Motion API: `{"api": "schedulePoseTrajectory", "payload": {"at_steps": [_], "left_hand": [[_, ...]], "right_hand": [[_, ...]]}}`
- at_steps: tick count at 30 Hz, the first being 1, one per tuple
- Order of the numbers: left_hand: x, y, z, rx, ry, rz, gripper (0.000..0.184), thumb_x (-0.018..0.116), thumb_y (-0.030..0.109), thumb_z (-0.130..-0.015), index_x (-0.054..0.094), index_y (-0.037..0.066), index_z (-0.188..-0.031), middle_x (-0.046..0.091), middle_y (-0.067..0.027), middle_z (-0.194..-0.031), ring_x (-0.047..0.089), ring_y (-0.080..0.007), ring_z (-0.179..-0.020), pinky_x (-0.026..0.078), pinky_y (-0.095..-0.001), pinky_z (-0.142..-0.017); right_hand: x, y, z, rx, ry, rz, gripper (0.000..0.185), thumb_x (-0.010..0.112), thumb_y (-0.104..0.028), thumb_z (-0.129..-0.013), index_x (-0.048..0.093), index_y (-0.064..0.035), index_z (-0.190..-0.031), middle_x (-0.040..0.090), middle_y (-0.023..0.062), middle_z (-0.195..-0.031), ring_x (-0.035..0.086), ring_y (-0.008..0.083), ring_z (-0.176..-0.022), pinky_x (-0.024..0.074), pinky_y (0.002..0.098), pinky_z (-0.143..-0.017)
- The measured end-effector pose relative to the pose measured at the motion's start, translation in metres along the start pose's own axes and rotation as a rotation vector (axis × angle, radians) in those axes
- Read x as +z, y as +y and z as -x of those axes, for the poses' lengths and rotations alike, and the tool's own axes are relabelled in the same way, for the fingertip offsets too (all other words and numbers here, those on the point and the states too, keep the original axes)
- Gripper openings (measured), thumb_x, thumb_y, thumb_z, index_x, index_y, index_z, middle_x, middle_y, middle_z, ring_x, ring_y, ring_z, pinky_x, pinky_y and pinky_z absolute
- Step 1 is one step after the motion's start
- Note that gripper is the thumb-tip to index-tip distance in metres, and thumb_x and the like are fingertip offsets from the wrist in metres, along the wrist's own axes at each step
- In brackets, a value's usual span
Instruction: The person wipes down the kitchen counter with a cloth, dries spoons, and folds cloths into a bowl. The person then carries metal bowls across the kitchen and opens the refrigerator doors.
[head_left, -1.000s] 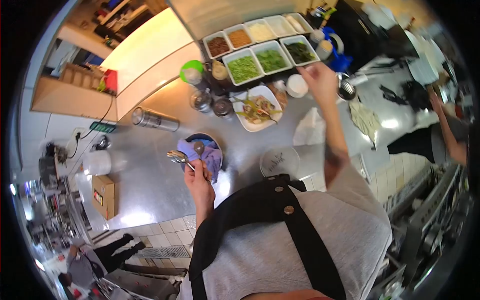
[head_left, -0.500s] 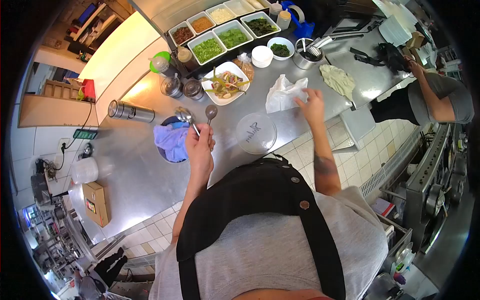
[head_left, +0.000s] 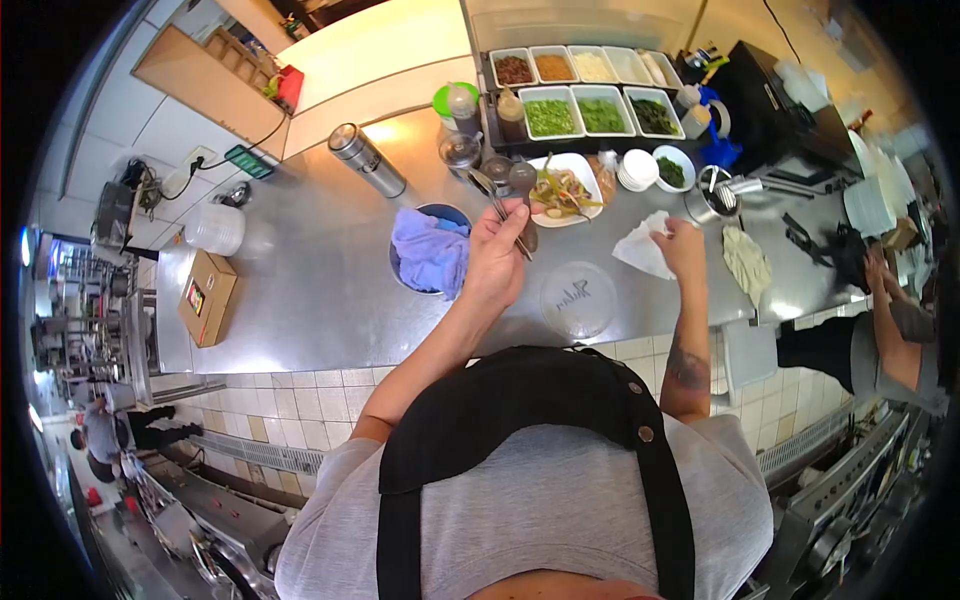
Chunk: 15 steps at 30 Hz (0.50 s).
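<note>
Holding two spoons (head_left: 522, 178) upright, our left hand (head_left: 495, 262) keeps its fingers closed around the handles. Our right hand (head_left: 685, 245) has the fingers narrow, pinching the white cloth (head_left: 643, 246) on the surface (head_left: 330, 300). Just beyond the left fingers, the white plate (head_left: 566, 221) contains mixed food with green strips. To their left, a dark bowl (head_left: 449, 209) contains a purple cloth (head_left: 428, 248). Beyond the right fingers we see a small bowl (head_left: 673, 151) with dark greens and a metal pot (head_left: 708, 213) with utensils. Farther away, white trays (head_left: 552, 138) contain chopped greens, leaves and other ingredients.
</note>
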<state>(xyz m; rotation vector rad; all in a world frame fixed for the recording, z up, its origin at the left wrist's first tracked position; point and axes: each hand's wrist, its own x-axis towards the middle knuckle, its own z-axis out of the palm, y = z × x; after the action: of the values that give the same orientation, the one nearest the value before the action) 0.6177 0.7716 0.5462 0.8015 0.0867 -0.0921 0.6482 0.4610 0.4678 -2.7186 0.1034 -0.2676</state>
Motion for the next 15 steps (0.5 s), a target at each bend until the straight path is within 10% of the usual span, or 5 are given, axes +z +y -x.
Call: {"api": "schedulePoseTrajectory", "payload": {"at_steps": [6,12,15], "left_hand": [[0.008,-0.020,-0.023,0.129,0.060,0.043,0.010,0.059,0.010,-0.089,0.057,0.007,-0.098,0.065,-0.0072,-0.095,0.056,-0.0089,-0.075,0.044,-0.0244,-0.068],[-0.001,-0.022,-0.051,0.217,0.145,-0.121,0.010,0.052,0.014,-0.093,0.055,0.007,-0.098,0.065,-0.0103,-0.098,0.042,-0.0063,-0.058,0.039,-0.0220,-0.056],[-0.028,-0.015,-0.066,0.241,0.192,-0.190,0.020,0.043,0.020,-0.097,0.055,0.006,-0.103,0.065,-0.0082,-0.091,0.040,-0.0063,-0.056,0.037,-0.0207,-0.053]], "right_hand": [[-0.012,-0.193,0.020,-0.203,-0.053,-0.982,0.014,0.065,-0.010,-0.083,0.065,-0.0023,-0.094,0.066,0.0031,-0.083,0.060,0.0087,-0.069,0.0487,0.0228,-0.062],[0.025,-0.183,-0.032,-0.175,-0.227,-1.047,0.014,0.064,-0.010,-0.084,0.065,-0.0008,-0.094,0.064,0.0021,-0.077,0.056,0.0050,-0.068,0.0462,0.0211,-0.061],[0.025,-0.144,-0.118,-0.206,0.099,-0.699,0.018,0.058,-0.015,-0.088,0.067,-0.0003,-0.093,0.065,0.0049,-0.073,0.057,0.0098,-0.062,0.0459,0.0270,-0.058]]}}
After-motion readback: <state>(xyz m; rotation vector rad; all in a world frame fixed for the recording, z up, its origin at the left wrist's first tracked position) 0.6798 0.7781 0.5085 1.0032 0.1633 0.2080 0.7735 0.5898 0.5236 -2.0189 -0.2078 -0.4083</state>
